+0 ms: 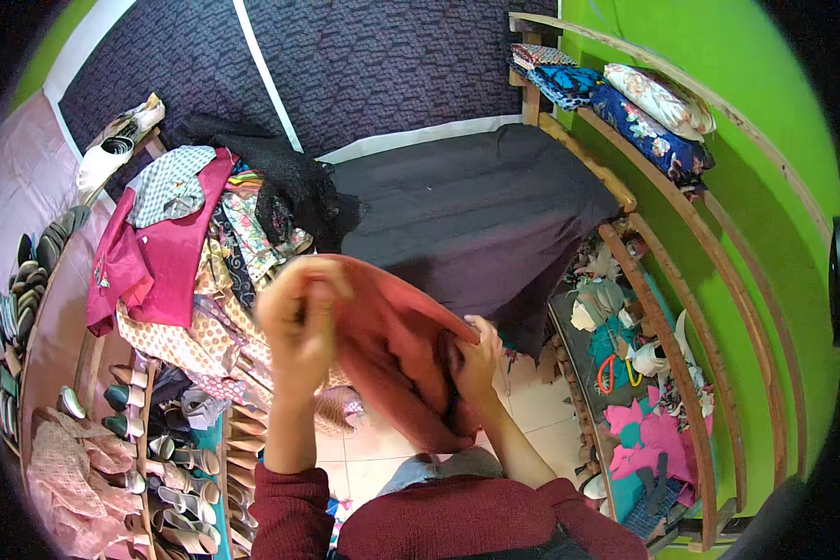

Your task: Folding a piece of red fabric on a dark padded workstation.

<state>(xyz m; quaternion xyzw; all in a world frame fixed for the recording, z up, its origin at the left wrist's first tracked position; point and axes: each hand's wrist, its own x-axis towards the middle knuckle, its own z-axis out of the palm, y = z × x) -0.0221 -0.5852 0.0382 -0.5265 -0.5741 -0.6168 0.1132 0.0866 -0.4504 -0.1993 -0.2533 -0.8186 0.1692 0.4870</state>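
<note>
One edge of rust-orange cloth [392, 322] pinched by right hand [477, 359]; left hand [301, 313] blurred at opposite edge, grip cannot be told. Cloth suspended between hands, nearer than black-draped surface [439, 201]. Clothes [173, 271] heaped at left; shoes [196, 459] racked below; folded fabrics [649, 135] stacked upper right.

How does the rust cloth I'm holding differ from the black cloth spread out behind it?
Colour: the rust cloth is reddish-orange; the black cloth is dark.
Pose: the rust cloth hangs in folds from the right hand; the black cloth lies mostly flat, draping down at one side.
Size: the black cloth shows a larger area than the rust cloth.
Shared: both look plain, without a print.
</note>
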